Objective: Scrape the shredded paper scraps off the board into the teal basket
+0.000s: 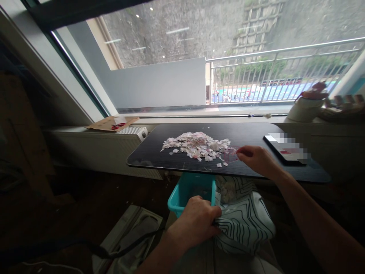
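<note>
Black table (pixel 251 133) holds scrap pile (pixel 196 146) and phone (pixel 285 150); right hand (pixel 258 160) fingers (pixel 243 152) pinch a piece (pixel 229 155), left hand (pixel 196 222) clutches striped cloth (pixel 245 220).

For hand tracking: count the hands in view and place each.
2. The left hand is below the table, gripping striped fabric beside the teal bin. The right hand rests on the black table, at the scrap pile's right edge. None seem hidden.

The left hand (pixel 196 222) is hanging low, knuckles up, its fingers curling shut. The right hand (pixel 256 160) is reaching forward on an outstretched forearm (pixel 310 213), fingertips pinching together.
</note>
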Available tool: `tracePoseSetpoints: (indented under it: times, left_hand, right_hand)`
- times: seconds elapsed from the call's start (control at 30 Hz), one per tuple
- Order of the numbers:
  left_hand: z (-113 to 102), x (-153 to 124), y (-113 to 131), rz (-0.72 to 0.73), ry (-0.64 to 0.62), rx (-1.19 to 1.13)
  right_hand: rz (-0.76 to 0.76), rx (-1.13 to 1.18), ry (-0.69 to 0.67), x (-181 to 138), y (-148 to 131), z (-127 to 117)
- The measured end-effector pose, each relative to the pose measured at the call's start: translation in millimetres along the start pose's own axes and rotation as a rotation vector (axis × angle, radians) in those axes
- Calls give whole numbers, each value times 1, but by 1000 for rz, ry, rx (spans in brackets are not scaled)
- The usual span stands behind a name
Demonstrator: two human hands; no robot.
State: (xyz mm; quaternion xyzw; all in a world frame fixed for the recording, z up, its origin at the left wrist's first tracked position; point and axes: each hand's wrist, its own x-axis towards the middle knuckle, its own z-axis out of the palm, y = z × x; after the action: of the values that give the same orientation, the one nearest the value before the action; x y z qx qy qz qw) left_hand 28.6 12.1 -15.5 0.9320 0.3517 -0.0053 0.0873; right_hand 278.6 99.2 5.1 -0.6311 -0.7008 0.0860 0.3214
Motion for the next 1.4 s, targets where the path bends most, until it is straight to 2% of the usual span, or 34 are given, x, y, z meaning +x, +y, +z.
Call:
tracePoseSetpoints:
  times: [0.2, 0.37, 0.5, 0.67, 0.83, 0.97, 1.03, 1.17, 1.4]
  left_hand:
    - [-3, 0, 1, -3, -27, 13]
    - [-2, 1, 2, -11, -30, 10]
    - [-1, 1, 2, -5, -16, 12]
    - [0, 1, 2, -7, -15, 18]
    - [-1, 1, 2, -6, -13, -4]
    - [-2, 2, 2, -10, -50, -9]
    - [-2, 2, 2, -9, -43, 0]
    - [-3, 2, 2, -6, -49, 0]
    - [-6, 2, 4, -12, -62, -11]
  right_hand:
    - [7, -31, 28, 5, -5, 8]
    - [-41, 133, -3, 13, -4, 20]
    - [-14, 2, 61, 13, -4, 18]
    - [-54, 82, -24, 12, -6, 21]
    - [-32, -36, 74, 12, -5, 24]
    - [-86, 162, -37, 9, -3, 28]
    - [-77, 210, -34, 6, -1, 27]
    - [-7, 92, 51, -1, 5, 15]
    - [39, -6, 49, -9, 13, 3]
